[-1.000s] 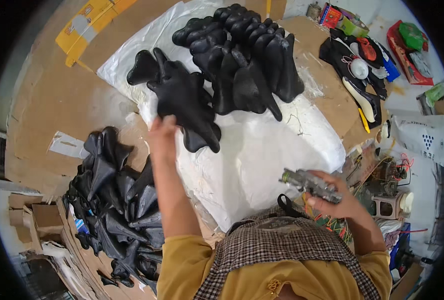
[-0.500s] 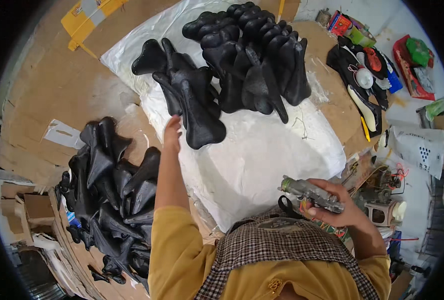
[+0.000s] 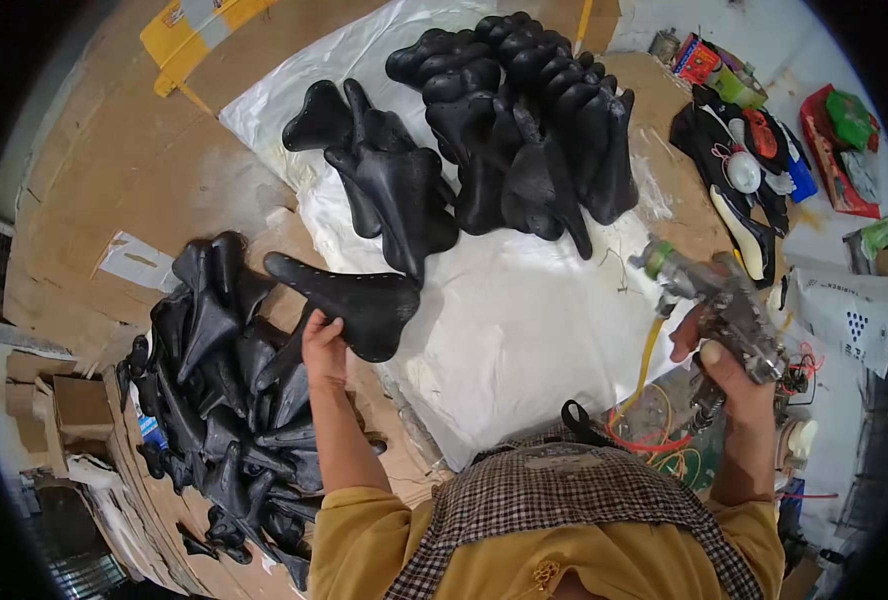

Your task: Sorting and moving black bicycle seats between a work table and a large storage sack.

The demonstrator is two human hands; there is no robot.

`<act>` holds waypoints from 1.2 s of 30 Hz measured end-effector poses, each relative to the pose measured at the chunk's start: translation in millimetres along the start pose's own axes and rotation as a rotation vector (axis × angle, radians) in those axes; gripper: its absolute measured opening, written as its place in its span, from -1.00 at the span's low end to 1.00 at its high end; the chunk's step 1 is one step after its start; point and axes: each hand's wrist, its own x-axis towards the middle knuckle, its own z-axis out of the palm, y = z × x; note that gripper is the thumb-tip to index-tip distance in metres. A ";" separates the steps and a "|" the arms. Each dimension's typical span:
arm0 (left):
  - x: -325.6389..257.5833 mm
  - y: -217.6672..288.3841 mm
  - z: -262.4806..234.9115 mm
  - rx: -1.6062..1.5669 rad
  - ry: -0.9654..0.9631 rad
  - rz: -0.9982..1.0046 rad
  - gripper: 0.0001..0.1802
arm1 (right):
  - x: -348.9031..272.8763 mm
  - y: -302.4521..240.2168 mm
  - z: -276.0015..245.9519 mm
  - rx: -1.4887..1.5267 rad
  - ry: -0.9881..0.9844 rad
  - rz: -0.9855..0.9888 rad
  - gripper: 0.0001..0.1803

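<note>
My left hand (image 3: 325,350) grips a black bicycle saddle (image 3: 359,305) by its narrow end, with the wide end over the white sheet (image 3: 504,340). A row of small pale marks runs along the saddle's edge. In my right hand (image 3: 729,375) is a grimy metal spray gun (image 3: 719,300) with a green ring at its front, raised right of the sheet and slightly blurred. Several similar black saddles (image 3: 399,190) lie overlapping on the sheet's far left, beside a larger stacked group (image 3: 534,130).
Left of me is a heap of black saddles (image 3: 214,370) on cardboard (image 3: 74,260). A yellow hose (image 3: 648,370) and coloured cords hang near the right hand. At the right are a black-and-cream saddle (image 3: 739,215), a red box (image 3: 829,150) and a white printed bag (image 3: 839,310).
My left hand has taken a saddle from the near end of the left group and drawn it toward me, turning it. The right hand has raised the spray gun up and to the right.
</note>
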 end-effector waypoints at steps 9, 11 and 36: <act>58.2 41.3 -4.4 -0.192 -0.010 0.022 -0.51 | -10.7 34.6 -14.4 -0.224 -0.468 0.284 -0.38; 87.7 23.0 -22.1 -0.144 0.185 -0.074 -0.51 | -10.8 35.8 -12.7 -0.238 -0.450 0.166 -0.41; 71.1 182.7 43.2 -0.583 0.254 0.848 -0.52 | 11.8 75.4 -25.2 -0.132 -0.406 0.368 -0.36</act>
